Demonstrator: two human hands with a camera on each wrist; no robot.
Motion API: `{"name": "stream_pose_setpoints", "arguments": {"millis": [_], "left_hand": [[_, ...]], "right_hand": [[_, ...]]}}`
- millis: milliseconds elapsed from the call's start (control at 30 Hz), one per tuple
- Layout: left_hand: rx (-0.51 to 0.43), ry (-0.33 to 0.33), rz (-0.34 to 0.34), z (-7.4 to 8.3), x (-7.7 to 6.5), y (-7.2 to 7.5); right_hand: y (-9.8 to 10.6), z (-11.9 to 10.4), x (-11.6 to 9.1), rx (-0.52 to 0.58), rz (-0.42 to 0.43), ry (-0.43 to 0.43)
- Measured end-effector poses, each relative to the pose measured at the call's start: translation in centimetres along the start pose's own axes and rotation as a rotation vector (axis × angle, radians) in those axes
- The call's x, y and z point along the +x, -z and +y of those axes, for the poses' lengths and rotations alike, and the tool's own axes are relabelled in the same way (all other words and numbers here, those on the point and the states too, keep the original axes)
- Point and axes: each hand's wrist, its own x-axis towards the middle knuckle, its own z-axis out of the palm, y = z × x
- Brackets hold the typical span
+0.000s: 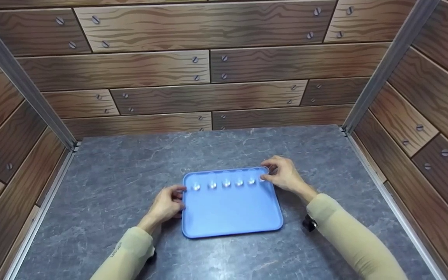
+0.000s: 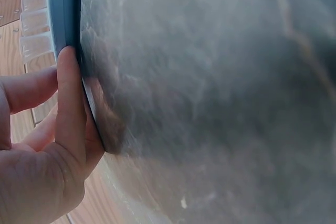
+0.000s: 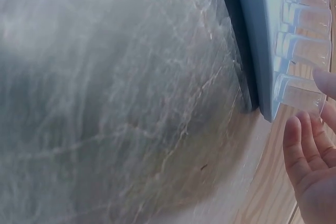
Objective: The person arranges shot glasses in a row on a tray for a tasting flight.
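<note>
A blue tray [image 1: 231,212] lies on the tabletop, with a row of several small clear cups [image 1: 226,182] standing along its far side. My right hand [image 1: 284,174] is at the tray's far right corner. Its thumb and fingertips pinch the end cup [image 3: 300,92] near the rim, and that cup stands upright on the tray. At the left edge of the tray, my left hand [image 1: 165,204] touches the rim with its fingertips. In the left wrist view, one finger [image 2: 70,98] lies nearly straight against the tray's side.
The grey marbled tabletop [image 1: 130,163] spreads around the tray. Wood-patterned panels [image 1: 224,66] stand at the back and both sides, joined by metal corner posts [image 1: 379,74]. A dark wrist device [image 1: 309,223] sits at my right sleeve.
</note>
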Motion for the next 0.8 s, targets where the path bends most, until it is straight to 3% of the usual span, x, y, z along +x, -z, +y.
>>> {"name": "stream_pose_setpoints", "arguments": {"millis": [267,600,700,800], "left_hand": [[0.006,-0.019,-0.001,0.2,0.0,0.3],[-0.011,-0.031,-0.017,0.3,0.4,1.2],[0.032,-0.059,0.029,0.5,0.9,2.0],[0.155,-0.145,0.119,1.1,1.7,3.2]], "right_hand": [[0.3,-0.4,-0.2,0.008,-0.01,-0.015],[2.3,0.2,-0.5,0.047,0.024,-0.015],[3.3,0.4,-0.6,0.037,0.063,-0.025],[4.3,0.7,-0.5,0.004,0.112,-0.044]]}}
